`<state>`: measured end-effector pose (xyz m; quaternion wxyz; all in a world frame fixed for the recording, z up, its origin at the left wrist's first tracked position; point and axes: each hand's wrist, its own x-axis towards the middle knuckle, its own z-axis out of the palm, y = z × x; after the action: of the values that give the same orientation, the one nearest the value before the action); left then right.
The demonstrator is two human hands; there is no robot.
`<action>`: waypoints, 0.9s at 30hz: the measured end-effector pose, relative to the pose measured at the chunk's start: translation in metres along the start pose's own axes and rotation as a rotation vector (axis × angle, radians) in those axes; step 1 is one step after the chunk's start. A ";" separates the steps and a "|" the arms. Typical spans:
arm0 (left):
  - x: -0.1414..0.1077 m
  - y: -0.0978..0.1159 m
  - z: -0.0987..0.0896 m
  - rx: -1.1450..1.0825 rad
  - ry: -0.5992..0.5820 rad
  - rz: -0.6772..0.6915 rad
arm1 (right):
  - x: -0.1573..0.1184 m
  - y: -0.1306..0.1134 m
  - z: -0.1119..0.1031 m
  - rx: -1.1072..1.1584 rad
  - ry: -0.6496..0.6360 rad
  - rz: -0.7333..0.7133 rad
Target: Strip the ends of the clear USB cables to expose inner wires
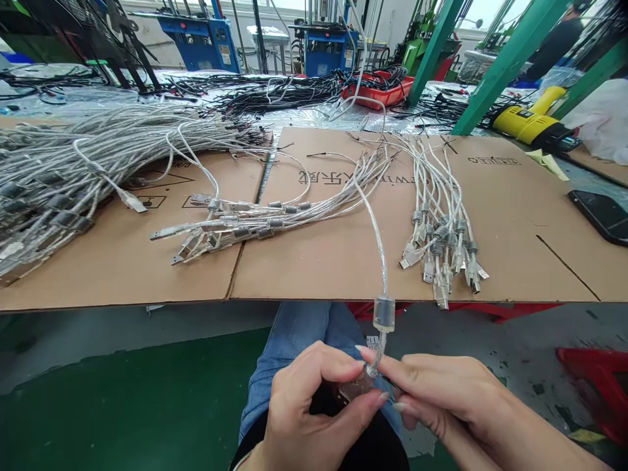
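Note:
In the head view my left hand (318, 405) is closed, pinching a clear USB plug (356, 387) between thumb and fingers above my lap. From the plug a transparent-jacketed cable (377, 242) runs up over the table edge, with a grey ferrite bead (384, 314) on it just above my hands. My right hand (441, 396) has its fingertips at the neck of the plug, index finger against the cable. A thin dark thing shows between its finger and thumb, too hidden to name. The cable's far part joins a bundle of similar cables (314, 212) on the cardboard.
A second cable bundle (441, 229) lies to the right, plugs at the table edge. A large cable pile (88, 163) covers the left. Flattened cardboard (510, 248) bears a phone (601, 216). Behind are a yellow heat gun (530, 123), a red tray (383, 95) and green posts (510, 62).

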<state>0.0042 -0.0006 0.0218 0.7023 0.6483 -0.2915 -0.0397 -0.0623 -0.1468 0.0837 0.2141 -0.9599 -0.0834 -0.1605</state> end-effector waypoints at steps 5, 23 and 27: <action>0.004 0.003 0.000 -0.043 -0.009 -0.025 | -0.001 0.001 -0.002 -0.007 -0.006 0.002; 0.006 -0.001 0.001 -0.088 -0.001 0.041 | -0.001 0.007 -0.007 0.393 -0.134 0.047; 0.005 -0.005 0.001 -0.025 -0.003 0.091 | 0.006 0.003 -0.009 0.367 -0.132 0.067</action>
<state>0.0094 -0.0044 0.0188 0.7109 0.6255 -0.3212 -0.0124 -0.0586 -0.1530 0.0924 0.3849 -0.9154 -0.0932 -0.0721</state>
